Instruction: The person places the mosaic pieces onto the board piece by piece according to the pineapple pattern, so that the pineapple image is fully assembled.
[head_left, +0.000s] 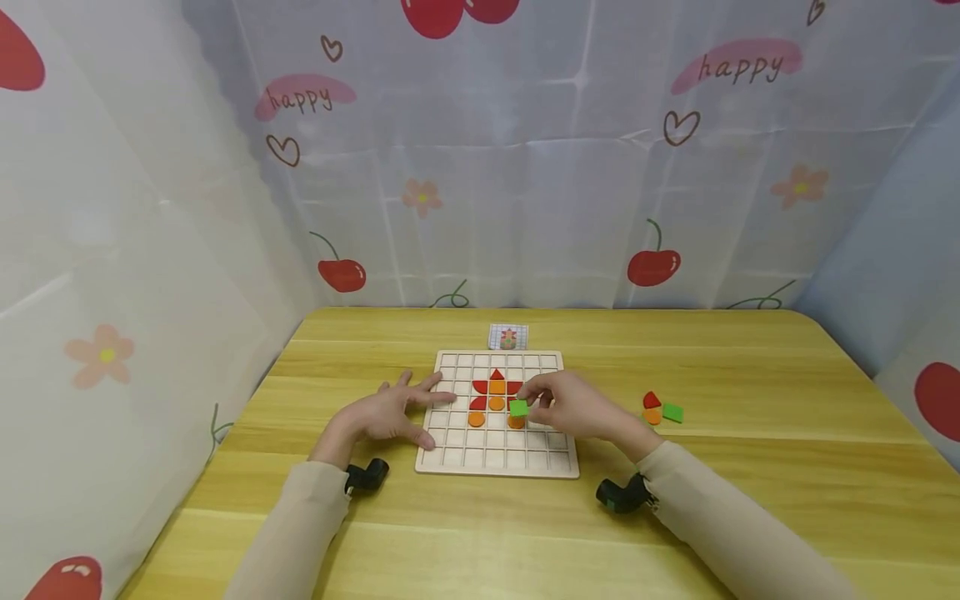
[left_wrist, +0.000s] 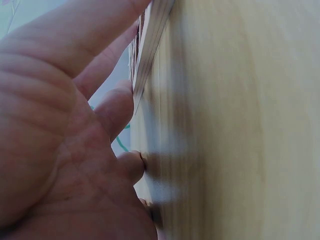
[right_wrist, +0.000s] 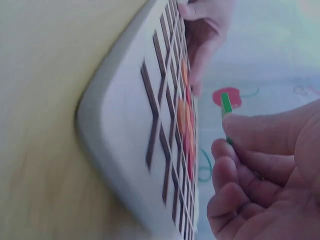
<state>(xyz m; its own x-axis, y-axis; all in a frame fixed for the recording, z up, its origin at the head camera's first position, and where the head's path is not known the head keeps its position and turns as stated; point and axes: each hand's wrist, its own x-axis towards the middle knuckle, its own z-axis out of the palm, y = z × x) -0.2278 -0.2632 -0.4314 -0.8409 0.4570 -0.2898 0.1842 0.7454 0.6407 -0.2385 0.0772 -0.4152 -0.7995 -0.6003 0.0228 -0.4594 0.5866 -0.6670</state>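
Observation:
A pale wooden grid board (head_left: 465, 460) lies on the table, bearing a pattern of red and orange pieces. A red triangle (head_left: 497, 375) tops an orange square (head_left: 497, 387), with red curved-edge pieces (head_left: 478, 403) to the sides and orange discs (head_left: 476, 419) lower down. My right hand (head_left: 573, 406) pinches a green square tile (head_left: 518, 407) between thumb and fingertips; the right wrist view shows the tile raised off the grid. At the board's left edge, my left hand (head_left: 382, 414) rests with fingers spread, its thumb and index reaching over the border.
To the right of the board lie a red piece (head_left: 652, 400), an orange disc (head_left: 652, 416) and another green square (head_left: 673, 412). Behind the board sits a small pattern card (head_left: 508, 337). A printed curtain (head_left: 480, 233) hangs along the far edge of the wooden table (head_left: 480, 542).

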